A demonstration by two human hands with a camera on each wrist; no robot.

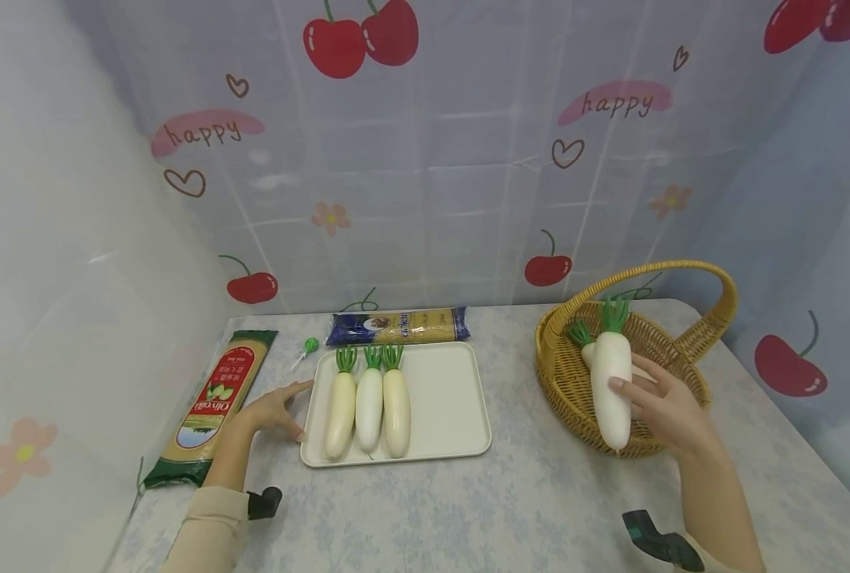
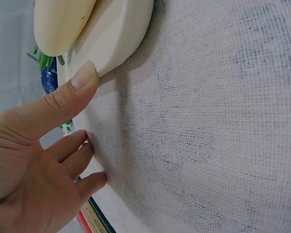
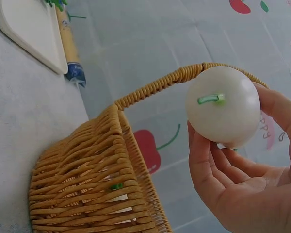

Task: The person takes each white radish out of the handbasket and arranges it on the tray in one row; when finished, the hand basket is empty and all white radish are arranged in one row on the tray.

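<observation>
So the right hand (image 1: 667, 404) has its thumb and fingers curled round a white radish (image 1: 612, 390), up over the wicker basket (image 1: 567, 398), and there's a second radish (image 1: 587, 352) down inside. Left hand (image 1: 273, 410) is just kinda spread loosely by the left edge of the pale tray (image 1: 448, 402), gripping nothing, three more radishes (image 1: 369, 407) lined up on there
</observation>
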